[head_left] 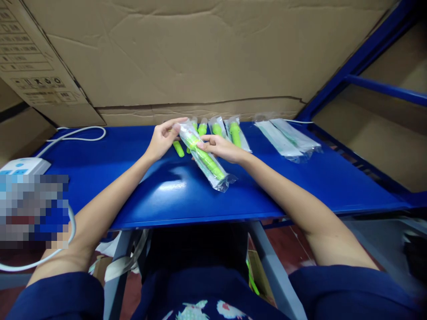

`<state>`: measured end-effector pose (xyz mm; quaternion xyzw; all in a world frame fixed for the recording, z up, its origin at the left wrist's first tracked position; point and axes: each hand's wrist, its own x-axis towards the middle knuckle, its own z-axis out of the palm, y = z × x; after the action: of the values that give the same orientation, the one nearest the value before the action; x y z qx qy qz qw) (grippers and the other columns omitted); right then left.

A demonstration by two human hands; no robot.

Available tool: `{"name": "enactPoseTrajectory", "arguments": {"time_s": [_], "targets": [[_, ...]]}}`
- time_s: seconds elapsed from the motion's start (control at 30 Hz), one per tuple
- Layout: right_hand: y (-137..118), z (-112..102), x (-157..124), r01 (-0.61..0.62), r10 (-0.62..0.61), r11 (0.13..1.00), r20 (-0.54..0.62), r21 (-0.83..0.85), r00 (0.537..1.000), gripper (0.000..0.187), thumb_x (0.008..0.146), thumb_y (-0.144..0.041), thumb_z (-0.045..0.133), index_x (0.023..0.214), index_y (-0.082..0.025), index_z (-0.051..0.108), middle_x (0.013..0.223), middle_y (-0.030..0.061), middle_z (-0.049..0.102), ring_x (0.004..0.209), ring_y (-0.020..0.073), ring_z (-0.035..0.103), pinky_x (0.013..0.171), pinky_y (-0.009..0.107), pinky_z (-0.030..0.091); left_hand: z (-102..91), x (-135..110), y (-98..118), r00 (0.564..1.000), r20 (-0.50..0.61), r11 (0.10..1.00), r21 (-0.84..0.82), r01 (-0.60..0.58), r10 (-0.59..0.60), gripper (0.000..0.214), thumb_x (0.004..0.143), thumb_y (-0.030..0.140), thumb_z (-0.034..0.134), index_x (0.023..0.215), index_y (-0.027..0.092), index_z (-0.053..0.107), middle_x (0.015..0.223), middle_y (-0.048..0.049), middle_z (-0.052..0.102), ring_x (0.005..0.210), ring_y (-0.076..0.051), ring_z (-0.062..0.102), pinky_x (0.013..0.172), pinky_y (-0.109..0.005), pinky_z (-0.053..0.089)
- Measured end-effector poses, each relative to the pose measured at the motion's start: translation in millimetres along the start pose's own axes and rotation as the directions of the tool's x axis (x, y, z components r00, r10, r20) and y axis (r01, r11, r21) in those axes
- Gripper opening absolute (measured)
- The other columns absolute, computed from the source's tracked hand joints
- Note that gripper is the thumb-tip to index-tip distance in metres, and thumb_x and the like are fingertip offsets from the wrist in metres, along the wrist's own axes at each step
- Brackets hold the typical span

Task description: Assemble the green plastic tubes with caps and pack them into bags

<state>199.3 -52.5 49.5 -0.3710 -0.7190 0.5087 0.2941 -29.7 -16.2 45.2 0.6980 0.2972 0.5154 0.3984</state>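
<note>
Above the blue table I hold a clear plastic bag (212, 171) with a bright green stick-shaped tube (208, 161) inside, slanting from upper left to lower right. My left hand (162, 138) pinches the bag's upper end between thumb and fingers. Fingers of my right hand (218, 146) close around the bag near its middle. Just behind are more green tubes: a loose one (179, 149) beside my left hand, partly hidden, and bagged ones (217, 129), (235, 133) behind my right hand.
Flat clear packets (288, 140) with pale strips inside lie at the right of the blue table (167, 195). A white power strip (25, 166) with a white cable (78, 133) sits at the left. Cardboard (213, 58) lines the back; a blue metal frame (383, 91) rises at the right.
</note>
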Motion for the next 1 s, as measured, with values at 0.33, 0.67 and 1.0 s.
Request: {"name": "enactPoseTrajectory", "arguments": {"time_s": [0.33,0.67,1.0], "targets": [[-2.0,-1.6,-1.2,0.012,-0.013,0.994,-0.011,-0.105,1.000,0.061,0.086,-0.072,0.070,0.103,-0.013,0.066,0.060,-0.0045,0.041,0.052,0.0085,0.030,0.044,0.023,0.018,8.3,-2.8,2.0,0.992,-0.095,0.995,0.050,0.090,-0.085,0.060,0.079,0.063,0.078,0.118,0.017,0.078,0.114,-0.0112,0.079,0.090,-0.019,0.076,0.073,-0.027,0.065],[-16.0,-7.9,-10.0,-0.073,0.073,0.997,0.095,-0.006,0.993,0.058,0.085,-0.069,0.071,0.103,-0.014,0.068,0.085,0.0091,0.073,0.073,0.0179,0.066,0.061,0.027,0.050,-24.4,5.6,6.2,0.937,0.240,0.963,-0.030,0.268,-0.253,0.041,0.077,0.048,0.083,0.102,0.015,0.081,0.109,-0.0124,0.079,0.095,-0.022,0.076,0.082,-0.031,0.064],[-16.7,-16.7,-12.6,-0.059,0.051,0.998,0.172,0.038,0.984,0.050,0.088,-0.062,0.069,0.090,-0.012,0.068,0.077,0.0089,0.073,0.060,0.0131,0.058,0.053,0.025,0.044,-29.4,4.2,16.8,0.824,0.499,0.946,-0.026,0.323,-0.267,0.057,0.074,0.055,0.087,0.115,0.017,0.077,0.098,-0.0136,0.081,0.079,-0.023,0.080,0.072,-0.032,0.066]]}}
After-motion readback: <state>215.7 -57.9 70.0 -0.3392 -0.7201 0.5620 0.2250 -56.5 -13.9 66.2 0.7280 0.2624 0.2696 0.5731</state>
